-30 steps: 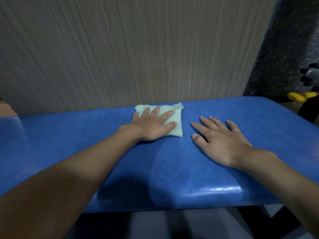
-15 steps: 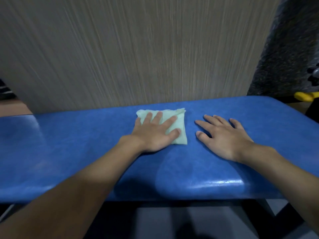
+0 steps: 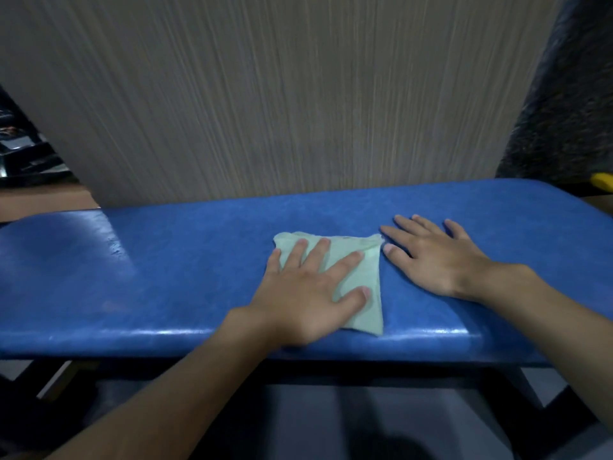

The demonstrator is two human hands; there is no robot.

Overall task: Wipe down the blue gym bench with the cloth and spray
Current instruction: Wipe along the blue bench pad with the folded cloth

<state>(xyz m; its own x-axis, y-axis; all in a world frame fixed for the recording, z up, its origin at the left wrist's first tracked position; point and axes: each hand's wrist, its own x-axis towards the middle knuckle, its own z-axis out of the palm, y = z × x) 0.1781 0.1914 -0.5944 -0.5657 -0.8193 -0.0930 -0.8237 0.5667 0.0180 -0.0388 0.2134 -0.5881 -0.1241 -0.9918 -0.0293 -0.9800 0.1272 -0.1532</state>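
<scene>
1. My left hand (image 3: 308, 293) lies flat on the pale green cloth (image 3: 370, 280), fingers straight and spread; the palm presses it onto the blue bench (image 3: 166, 277); no finger curls round the fabric
2. The cloth is folded and sits near the middle of the pad, reaching almost to the near edge; its far edge shows beyond my fingertips; its right side lies uncovered past my thumb
3. My right hand (image 3: 434, 257) rests palm down on the bare pad just to the right of the cloth; its fingers are straight and slightly spread, and it holds nothing; the thumb tip is very near the cloth's far right corner, and I cannot tell whether they touch
4. The bench runs left to right across the view; light glints along its near rounded edge and on a shiny patch at the left end; a dark frame (image 3: 365, 373) shows beneath it
5. Behind the bench stands a beige wall panel (image 3: 298, 111) with vertical streaks; something yellow (image 3: 603, 182) shows at the far right edge, too little of it to identify; dark blurred shapes (image 3: 23, 151) fill the far left
</scene>
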